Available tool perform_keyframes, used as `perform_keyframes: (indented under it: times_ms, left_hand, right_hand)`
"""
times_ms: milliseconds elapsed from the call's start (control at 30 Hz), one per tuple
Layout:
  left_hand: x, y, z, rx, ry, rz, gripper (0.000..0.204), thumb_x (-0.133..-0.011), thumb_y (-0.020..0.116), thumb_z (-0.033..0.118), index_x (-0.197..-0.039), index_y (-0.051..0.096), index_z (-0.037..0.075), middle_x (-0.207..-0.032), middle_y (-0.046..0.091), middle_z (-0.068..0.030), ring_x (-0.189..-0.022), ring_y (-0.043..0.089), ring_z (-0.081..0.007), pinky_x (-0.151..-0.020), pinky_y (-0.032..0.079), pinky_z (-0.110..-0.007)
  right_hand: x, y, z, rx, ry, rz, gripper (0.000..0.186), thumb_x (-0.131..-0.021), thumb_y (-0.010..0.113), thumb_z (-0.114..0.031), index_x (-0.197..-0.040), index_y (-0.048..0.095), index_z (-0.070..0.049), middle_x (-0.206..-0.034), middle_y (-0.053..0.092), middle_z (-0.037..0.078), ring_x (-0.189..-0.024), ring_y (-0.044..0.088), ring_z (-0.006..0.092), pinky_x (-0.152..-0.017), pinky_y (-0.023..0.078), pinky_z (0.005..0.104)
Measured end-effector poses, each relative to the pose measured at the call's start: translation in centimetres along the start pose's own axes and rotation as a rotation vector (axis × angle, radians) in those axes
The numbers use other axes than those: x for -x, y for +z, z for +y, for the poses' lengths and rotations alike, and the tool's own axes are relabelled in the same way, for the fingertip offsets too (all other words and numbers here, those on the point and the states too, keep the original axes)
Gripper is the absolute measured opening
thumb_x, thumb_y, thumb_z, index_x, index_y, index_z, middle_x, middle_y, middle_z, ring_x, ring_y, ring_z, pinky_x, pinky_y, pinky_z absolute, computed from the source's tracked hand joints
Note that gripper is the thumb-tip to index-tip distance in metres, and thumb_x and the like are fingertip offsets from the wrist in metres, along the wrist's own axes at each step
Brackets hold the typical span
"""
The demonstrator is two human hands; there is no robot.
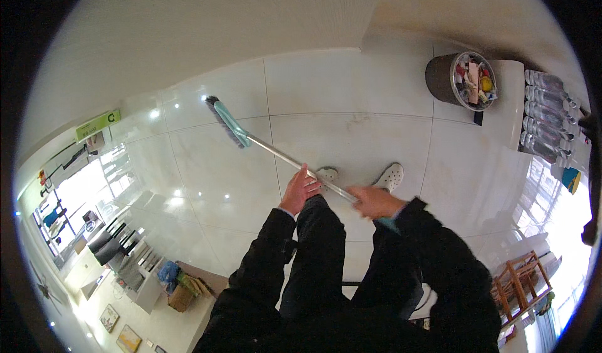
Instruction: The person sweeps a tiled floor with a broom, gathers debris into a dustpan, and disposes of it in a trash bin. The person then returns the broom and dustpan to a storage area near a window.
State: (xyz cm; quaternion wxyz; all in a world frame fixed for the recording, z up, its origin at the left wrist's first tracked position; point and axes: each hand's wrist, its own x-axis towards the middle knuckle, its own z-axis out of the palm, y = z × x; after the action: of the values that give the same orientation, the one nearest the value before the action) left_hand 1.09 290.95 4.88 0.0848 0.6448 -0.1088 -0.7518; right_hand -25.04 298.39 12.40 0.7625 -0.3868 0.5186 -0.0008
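A broom (280,155) slants across the view, with a silvery handle and a teal head (227,122) with dark bristles. Its head rests on the tiled floor ahead of me on the left. My left hand (299,191) closes round the middle of the handle. Farther up, towards my body, my right hand (374,202) wraps the handle near its teal end (390,225). My white clogs (390,176) stand on the floor just beyond my hands.
A dark bin (444,79) full of litter stands at the far right, beside several large clear bottles (544,116). A pale wall or panel (207,27) borders the floor ahead. Wooden chair-like furniture (519,284) is at lower right; boxes and bags (179,287) lie at lower left.
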Motion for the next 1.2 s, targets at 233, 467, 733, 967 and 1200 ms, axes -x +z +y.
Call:
perform_keyframes:
  times_ms: [233, 467, 733, 967, 1200]
  left_hand:
    - [-3.7, 1.0, -6.4, 0.035, 0.143, 0.183, 0.021, -0.093, 0.054, 0.020, -0.076, 0.051, 0.009, -0.054, 0.040, -0.0018, -0.046, 0.047, -0.0185, -0.042, 0.042, -0.035]
    - [6.3, 18.2, -11.8, 0.043, 0.066, 0.039, 0.024, -0.093, 0.054, 0.021, -0.076, 0.048, 0.005, -0.051, 0.040, -0.0019, -0.035, 0.044, -0.0173, -0.033, 0.037, -0.034]
    - [16.1, 12.0, -10.2, 0.084, -0.087, 0.043, 0.011, -0.094, 0.052, 0.017, -0.088, 0.051, 0.008, -0.059, 0.044, -0.0022, -0.045, 0.049, -0.0165, -0.042, 0.046, -0.034]
    - [5.5, -3.2, -10.6, 0.066, -0.160, 0.215, 0.028, -0.095, 0.054, 0.031, -0.077, 0.049, 0.009, -0.052, 0.041, -0.0037, -0.045, 0.046, -0.0199, -0.042, 0.040, -0.036]
    - [1.7, 14.7, -18.3, -0.202, 0.382, -0.099, 0.030, -0.098, 0.048, 0.028, -0.076, 0.048, 0.006, -0.051, 0.044, -0.0065, -0.039, 0.048, -0.0221, -0.038, 0.040, -0.037]
  right_hand:
    - [2.2, 7.9, -1.6, -1.169, 0.162, -0.153, 0.063, -0.098, 0.052, -0.023, -0.153, 0.020, -0.022, -0.081, 0.050, 0.002, -0.051, 0.043, 0.0095, -0.043, 0.040, 0.0264]
    - [20.6, 8.4, -1.4, -1.042, 0.227, 0.162, 0.067, -0.097, 0.052, -0.017, -0.154, 0.016, -0.022, -0.076, 0.049, 0.001, -0.049, 0.044, 0.0091, -0.041, 0.038, 0.0263]
    - [24.6, 12.8, -5.7, -1.076, 0.231, -0.002, 0.071, -0.096, 0.053, -0.015, -0.154, 0.015, -0.022, -0.073, 0.048, 0.002, -0.048, 0.044, 0.0102, -0.040, 0.040, 0.0276]
    - [9.6, 13.6, -5.5, -0.914, 0.196, -0.095, 0.066, -0.093, 0.056, -0.016, -0.152, 0.025, -0.017, -0.077, 0.051, 0.003, -0.051, 0.046, 0.0109, -0.045, 0.042, 0.0274]
    - [21.3, 7.2, 0.2, -0.862, 0.346, 0.165, 0.072, -0.091, 0.056, -0.009, -0.154, 0.023, -0.022, -0.067, 0.046, 0.000, -0.047, 0.043, 0.0100, -0.041, 0.038, 0.0275]
